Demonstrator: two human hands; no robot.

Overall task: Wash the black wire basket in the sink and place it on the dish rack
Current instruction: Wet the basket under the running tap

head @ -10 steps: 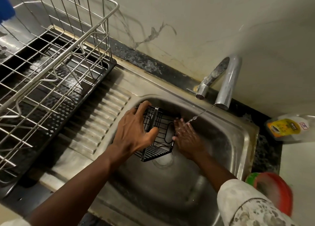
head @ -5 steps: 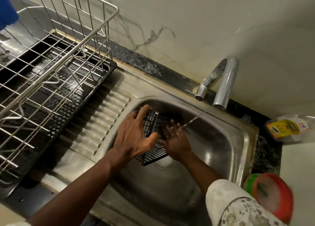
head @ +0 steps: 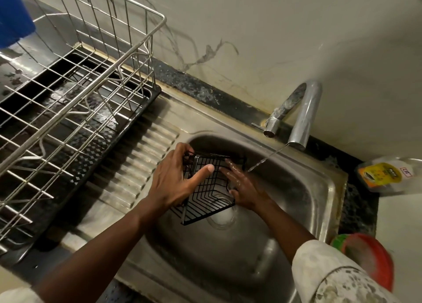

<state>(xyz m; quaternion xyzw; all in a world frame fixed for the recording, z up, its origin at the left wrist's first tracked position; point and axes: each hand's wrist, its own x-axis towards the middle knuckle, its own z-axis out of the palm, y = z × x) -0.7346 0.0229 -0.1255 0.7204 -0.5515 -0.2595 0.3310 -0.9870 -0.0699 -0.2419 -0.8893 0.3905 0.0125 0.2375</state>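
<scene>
Black wire basket (head: pixel 205 202): held low in the sink (head: pixel 296 199), above the drain, tipped on its side with the open mouth facing the person. Its long axis runs from near to far.

Left hand (head: pixel 173 183): the grip. Its fingers curl over the basket's far left rim and the thumb lies across the wire wall.

Right hand (head: pixel 244 188): wet, fingers straight and flat against the wires inside the basket, holding nothing.

Tap (head: pixel 303 117): running. The thin stream (head: pixel 267 159) lands by the right hand's fingertips at the basket's far right corner.

Dish rack (head: pixel 96 83): steel wire on a dark tray, standing on the counter well to the left of the basket, beyond the ribbed drainboard (head: pixel 137 165).

Judgement: rinsing is under way and placing is not yet begun. The rack lies on the left hand's side, so that hand, which already holds the rim, seems better placed to carry the basket across.
</scene>
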